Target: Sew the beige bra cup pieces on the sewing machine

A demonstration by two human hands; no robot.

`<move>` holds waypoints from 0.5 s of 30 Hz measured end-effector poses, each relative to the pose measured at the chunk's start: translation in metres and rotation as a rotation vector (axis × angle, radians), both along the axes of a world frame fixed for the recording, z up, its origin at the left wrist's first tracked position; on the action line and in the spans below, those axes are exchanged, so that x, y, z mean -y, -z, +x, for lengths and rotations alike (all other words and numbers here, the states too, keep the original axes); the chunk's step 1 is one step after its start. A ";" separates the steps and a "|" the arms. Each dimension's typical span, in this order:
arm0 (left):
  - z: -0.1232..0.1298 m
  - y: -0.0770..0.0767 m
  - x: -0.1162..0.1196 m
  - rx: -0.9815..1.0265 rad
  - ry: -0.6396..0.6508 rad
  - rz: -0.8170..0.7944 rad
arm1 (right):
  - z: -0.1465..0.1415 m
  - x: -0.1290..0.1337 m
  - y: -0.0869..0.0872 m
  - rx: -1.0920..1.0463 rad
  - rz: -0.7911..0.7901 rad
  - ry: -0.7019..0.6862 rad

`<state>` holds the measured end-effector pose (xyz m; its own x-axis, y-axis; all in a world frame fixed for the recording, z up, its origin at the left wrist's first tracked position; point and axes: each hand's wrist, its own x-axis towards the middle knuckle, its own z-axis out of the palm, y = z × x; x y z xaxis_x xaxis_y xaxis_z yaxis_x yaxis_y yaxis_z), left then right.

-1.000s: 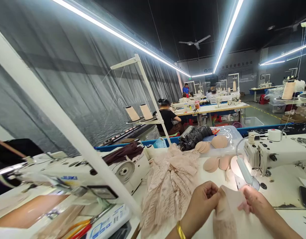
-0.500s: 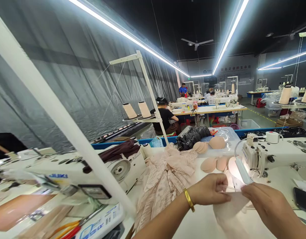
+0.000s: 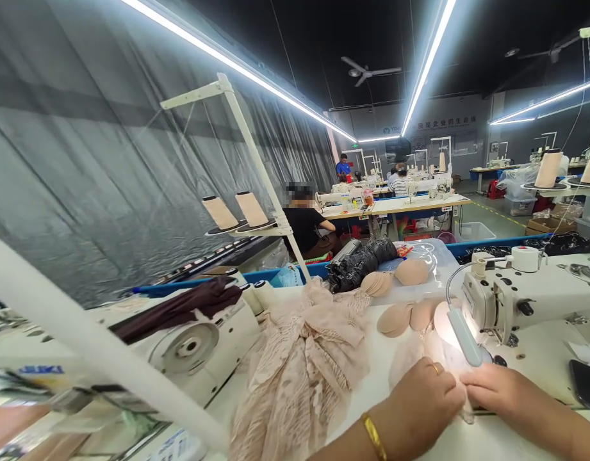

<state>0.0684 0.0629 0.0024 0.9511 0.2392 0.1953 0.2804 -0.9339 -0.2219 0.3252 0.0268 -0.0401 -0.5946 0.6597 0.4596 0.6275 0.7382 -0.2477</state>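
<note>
Left hand (image 3: pixel 422 406) and right hand (image 3: pixel 496 387) press flat on a pale fabric piece (image 3: pixel 460 371) beneath the sewing machine (image 3: pixel 520 298), fingers together, grip on it unclear.

White table (image 3: pixel 472 442) carries sewing machine (image 3: pixel 510 301), lace heap (image 3: pixel 299 371), foam cups (image 3: pixel 405 318).

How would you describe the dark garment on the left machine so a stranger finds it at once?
Start at the white sewing machine with the round handwheel at the left of the table. Draped over its top lies a dark maroon cloth. It is the only dark fabric there; the lace pile beside it is pale pink.
</note>
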 end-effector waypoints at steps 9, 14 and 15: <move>0.022 0.039 -0.011 0.317 -0.032 0.085 | 0.019 0.012 -0.002 0.221 -0.093 0.058; 0.024 0.033 -0.007 0.395 -0.057 0.090 | 0.015 0.011 -0.011 0.260 -0.088 0.058; 0.024 0.032 -0.007 0.392 -0.065 0.077 | 0.015 0.011 -0.010 0.257 -0.092 0.063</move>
<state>0.0925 0.0696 -0.0292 0.7840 0.2672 0.5603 0.4160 -0.8961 -0.1548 0.3406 0.0160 -0.0300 -0.6405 0.7312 0.2350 0.7224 0.6774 -0.1388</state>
